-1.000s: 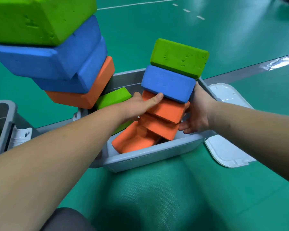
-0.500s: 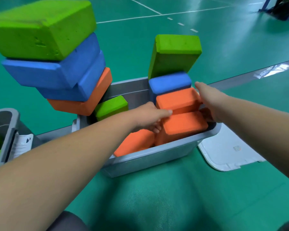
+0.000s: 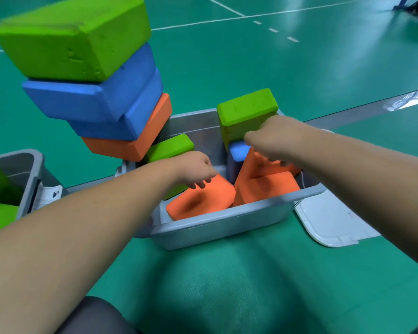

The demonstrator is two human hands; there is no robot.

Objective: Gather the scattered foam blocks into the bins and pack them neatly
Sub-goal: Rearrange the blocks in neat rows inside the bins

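Green lined floor (image 3: 299,68), flat white lid (image 3: 328,220)

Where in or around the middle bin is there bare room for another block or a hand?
Inside the grey bin, a gap shows along the back wall between the low green block and the blue block. Its right half is crowded: tilted orange blocks under the right hand. Bare floor lies in front, left of the white lid.
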